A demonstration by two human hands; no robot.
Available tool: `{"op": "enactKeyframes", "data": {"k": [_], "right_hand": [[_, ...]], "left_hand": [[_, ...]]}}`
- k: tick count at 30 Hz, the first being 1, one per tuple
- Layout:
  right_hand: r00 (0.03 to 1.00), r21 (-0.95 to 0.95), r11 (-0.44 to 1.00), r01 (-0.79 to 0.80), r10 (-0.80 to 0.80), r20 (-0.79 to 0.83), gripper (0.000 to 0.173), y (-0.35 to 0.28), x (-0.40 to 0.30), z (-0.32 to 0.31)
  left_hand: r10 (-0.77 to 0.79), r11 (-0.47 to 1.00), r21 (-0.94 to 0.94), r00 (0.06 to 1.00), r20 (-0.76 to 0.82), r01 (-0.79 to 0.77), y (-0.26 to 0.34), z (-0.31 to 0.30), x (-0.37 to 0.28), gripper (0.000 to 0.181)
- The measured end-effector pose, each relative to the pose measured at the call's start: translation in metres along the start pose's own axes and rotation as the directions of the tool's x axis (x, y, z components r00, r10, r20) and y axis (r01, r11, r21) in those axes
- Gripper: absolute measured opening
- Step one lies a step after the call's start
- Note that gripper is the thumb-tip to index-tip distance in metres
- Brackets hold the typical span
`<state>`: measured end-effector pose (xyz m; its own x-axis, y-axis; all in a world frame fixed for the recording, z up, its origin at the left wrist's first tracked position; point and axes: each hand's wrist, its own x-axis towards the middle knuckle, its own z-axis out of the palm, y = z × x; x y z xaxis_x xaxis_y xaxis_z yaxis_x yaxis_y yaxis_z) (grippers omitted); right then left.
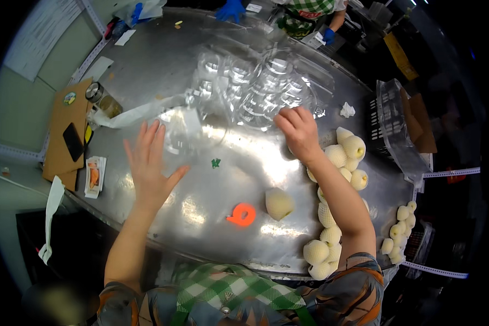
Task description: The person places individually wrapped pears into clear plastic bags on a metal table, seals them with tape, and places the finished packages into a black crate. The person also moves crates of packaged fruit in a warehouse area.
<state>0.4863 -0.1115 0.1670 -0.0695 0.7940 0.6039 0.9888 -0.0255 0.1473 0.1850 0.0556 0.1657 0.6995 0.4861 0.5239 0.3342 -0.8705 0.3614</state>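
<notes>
My left hand is spread open over the metal table, slightly blurred, beside a clear plastic lid or container. My right hand has its fingers curled at the near edge of stacked clear plastic containers. Whether it pinches anything is hidden. A single pale fruit lies between my forearms. Left of it is an orange ring-shaped tool with a short tab. Pale fruits in foam net sleeves line the table beside and partly behind my right forearm.
A glass jar, a phone on cardboard and a stack of printed cards sit at left. A black crate stands at right. Across the table, a person's blue-gloved hand is near paper.
</notes>
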Motion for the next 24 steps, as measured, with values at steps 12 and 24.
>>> {"op": "enactKeyframes", "data": {"k": [12, 24], "right_hand": [[0.985, 0.105, 0.994, -0.003, -0.015, 0.17, 0.019, -0.11, -0.034, 0.032], [0.961, 0.255, 0.94, -0.226, 0.173, 0.216, 0.019, -0.159, -0.019, -0.018]], "left_hand": [[-0.032, 0.98, -0.18, 0.953, 0.3, 0.089, 0.007, 0.042, -0.157, 0.094], [-0.477, -0.019, -0.8, 0.698, 0.534, 0.6, 0.057, 0.081, -0.098, 0.086]]}}
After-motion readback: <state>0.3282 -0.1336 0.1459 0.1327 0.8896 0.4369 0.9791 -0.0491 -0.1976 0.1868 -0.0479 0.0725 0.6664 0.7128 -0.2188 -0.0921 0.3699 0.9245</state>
